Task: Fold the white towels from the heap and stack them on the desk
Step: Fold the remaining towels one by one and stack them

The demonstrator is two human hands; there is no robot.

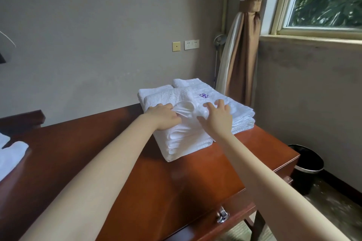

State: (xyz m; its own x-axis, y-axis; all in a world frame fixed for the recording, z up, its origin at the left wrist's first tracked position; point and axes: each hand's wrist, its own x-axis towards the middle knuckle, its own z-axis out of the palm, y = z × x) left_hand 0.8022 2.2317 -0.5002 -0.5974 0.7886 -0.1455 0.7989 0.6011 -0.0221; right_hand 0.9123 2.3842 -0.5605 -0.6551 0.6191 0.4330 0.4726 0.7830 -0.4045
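Folded white towels [188,143] are piled in a stack on the far right part of the reddish-brown wooden desk [101,152]. One towel in the stack bears a purple embroidered mark [204,95]. My left hand [165,116] rests on top of the near towel, its fingers curled into a raised fold of cloth. My right hand [216,116] lies flat beside it on the same towel, fingers spread. More white towel cloth [11,154] lies at the left edge of the desk.
A wall runs behind the desk, with sockets [191,44]. A brown curtain [244,45] hangs at the right by a window [325,0]. A black waste bin [307,166] stands on the floor past the desk's right end. A metal drawer handle [222,215] shows in front.
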